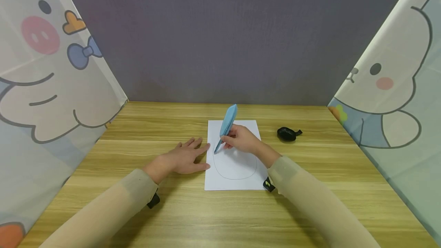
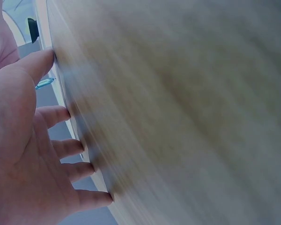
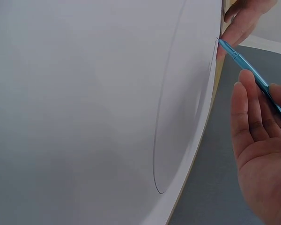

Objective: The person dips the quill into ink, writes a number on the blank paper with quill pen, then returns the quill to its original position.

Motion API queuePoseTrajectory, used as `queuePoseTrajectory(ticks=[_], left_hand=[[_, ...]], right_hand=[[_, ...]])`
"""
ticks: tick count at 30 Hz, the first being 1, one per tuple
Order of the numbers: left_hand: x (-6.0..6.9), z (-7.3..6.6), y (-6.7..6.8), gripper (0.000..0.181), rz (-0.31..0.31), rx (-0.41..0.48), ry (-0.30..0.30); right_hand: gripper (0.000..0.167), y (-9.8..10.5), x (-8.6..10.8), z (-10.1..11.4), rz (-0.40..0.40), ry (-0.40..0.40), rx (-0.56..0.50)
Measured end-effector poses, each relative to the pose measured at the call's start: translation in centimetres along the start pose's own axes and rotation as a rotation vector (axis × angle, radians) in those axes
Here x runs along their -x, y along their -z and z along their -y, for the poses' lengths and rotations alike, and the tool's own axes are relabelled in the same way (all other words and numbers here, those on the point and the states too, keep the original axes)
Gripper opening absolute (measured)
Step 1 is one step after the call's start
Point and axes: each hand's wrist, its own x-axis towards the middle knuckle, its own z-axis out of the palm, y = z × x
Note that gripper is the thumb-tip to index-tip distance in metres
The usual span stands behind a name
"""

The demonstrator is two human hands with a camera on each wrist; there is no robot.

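Note:
A white sheet of paper (image 1: pixel 215 183) lies on the wooden table and bears a thin curved pen line, rounded at the bottom. My right hand (image 1: pixel 242 139) pinches a blue pen (image 1: pixel 227 121) with a wide, feather-like top. The pen leans, its tip at the left end of the line; its slim shiny barrel (image 3: pixel 247 66) shows in the right wrist view. My left hand (image 1: pixel 186 157) lies flat with spread fingers on the table, thumb and forefinger at the sheet's left edge. In the left wrist view its palm (image 2: pixel 23 145) faces the camera.
To the right of the sheet sits a small black oval object (image 1: pixel 286 134) with a short tab. A dark grey panel (image 1: pixel 227 41) rises behind the table (image 1: pixel 213 217). Cartoon-printed cloths (image 1: pixel 58 87) hang on both sides.

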Motion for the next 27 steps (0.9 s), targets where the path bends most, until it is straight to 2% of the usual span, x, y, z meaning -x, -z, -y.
queuePoseTrajectory(ticks=[13, 19, 22, 27], left_hand=[[-0.3, 0.4, -0.3, 0.086, -0.006, -0.003, -0.005], [-0.3, 0.3, -0.3, 0.086, -0.005, -0.008, -0.006], [-0.3, 0.2, -0.3, 0.086, -0.007, -0.006, -0.010], [0.0, 0.1, -0.1, 0.085, 0.001, -0.004, -0.009]], right_hand=[[0.019, -0.2, 0.0, -0.2, 0.015, 0.016, 0.004], [0.020, 0.2, 0.3, -0.3, -0.025, 0.014, 0.000], [0.020, 0.7, 0.7, -0.4, -0.049, 0.015, -0.042], [0.025, 1.9, 1.6, -0.9, -0.070, 0.006, -0.187]])
